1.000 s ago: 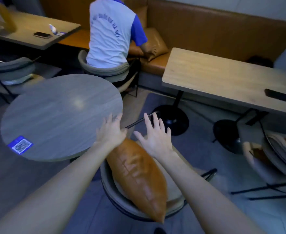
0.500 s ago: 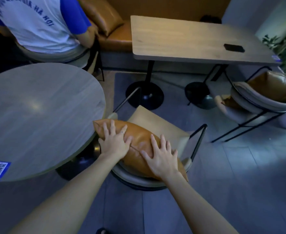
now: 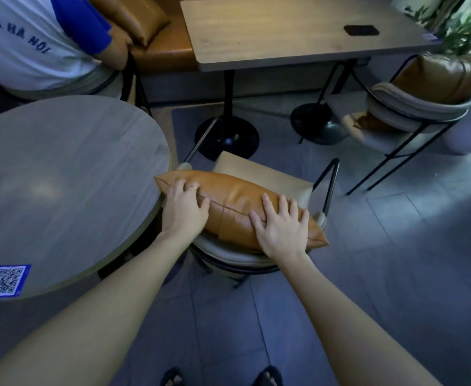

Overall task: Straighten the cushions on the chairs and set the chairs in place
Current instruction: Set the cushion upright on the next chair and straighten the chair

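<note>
While the tan leather cushion [image 3: 237, 207] lies lengthwise across the back of the near chair [image 3: 228, 257], both hands are laid flat on top of it. The left hand [image 3: 184, 210] is pressed on the cushion's left end, fingers curled lightly over the seam and a thin ring seen on one finger; the right hand [image 3: 281, 227] is spread palm-down near the right end. Neither hand is closed around anything — the cushion is pressed, not gripped. A pale seat pad [image 3: 262, 174] is seen just beyond the cushion, and the chair's black metal frame [image 3: 330, 179] rises at its right side. The chair is set just beside the round grey table [image 3: 61, 185], the cushion's left corner nearly touching the table's edge; a blue QR sticker [image 3: 4, 280] is stuck on the table near its front rim. Farther off, a rectangular wooden table [image 3: 284, 32] is seen with a dark phone [image 3: 361, 30] lying on it, and a second chair [image 3: 412, 112] with a brown cushion [image 3: 440, 79] is placed to its right. At upper left, another person in a white and blue shirt [image 3: 28, 43] is seated by an orange bench [image 3: 170, 48].
</note>
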The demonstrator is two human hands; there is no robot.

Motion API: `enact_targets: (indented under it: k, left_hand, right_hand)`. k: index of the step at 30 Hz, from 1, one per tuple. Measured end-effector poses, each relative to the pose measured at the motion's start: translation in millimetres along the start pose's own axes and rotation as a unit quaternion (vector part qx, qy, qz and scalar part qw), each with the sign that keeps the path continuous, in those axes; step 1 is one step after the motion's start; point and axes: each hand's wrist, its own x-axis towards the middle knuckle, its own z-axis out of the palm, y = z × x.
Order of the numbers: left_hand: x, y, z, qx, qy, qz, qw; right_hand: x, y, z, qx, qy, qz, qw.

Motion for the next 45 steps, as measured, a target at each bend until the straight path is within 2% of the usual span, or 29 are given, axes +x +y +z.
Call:
enact_targets:
  k: [3,6,9,12,15,17,21,23,27,35,45]
  left_hand:
    - [-10,-6,1,-0.026,0.045,-0.035,0.998]
    - [-14,-16,7,-0.090,0.005,-0.133,0.987]
    - [-12,-27,17,-0.212,-0.049,-0.280,0.935]
    - [-8,-36,27,-0.315,-0.093,-0.336,0.883]
    - [-3,-38,34,-0.359,-0.113,-0.338,0.863]
    - [1,-41,38,-0.375,-0.114,-0.330,0.859]
    - [8,-52,43,-0.365,-0.103,-0.314,0.870]
    - [13,-60,46,-0.366,-0.100,-0.309,0.872]
    - [23,-75,53,-0.405,-0.132,-0.317,0.847]
    - [32,-69,63,-0.396,-0.119,-0.322,0.852]
    - [51,-44,82,-0.409,-0.133,-0.339,0.837]
  right_hand:
    - [-24,-11,9,0.027,0.087,0.045,0.995]
    - [-47,-27,20,0.053,0.135,0.084,0.986]
    - [-66,-35,26,0.078,0.163,0.138,0.974]
    - [-83,-34,33,0.145,0.192,0.262,0.935]
    - [-94,-30,43,0.285,0.197,0.377,0.859]
    - [-95,-30,50,0.405,0.140,0.434,0.792]
    - [-87,-41,60,0.614,0.002,0.476,0.629]
    - [-78,-49,65,0.652,-0.036,0.473,0.591]
    - [-61,-58,73,0.630,-0.028,0.482,0.608]
    - [-51,-49,83,0.576,-0.036,0.475,0.665]
    - [-15,-9,73,0.555,-0.066,0.460,0.690]
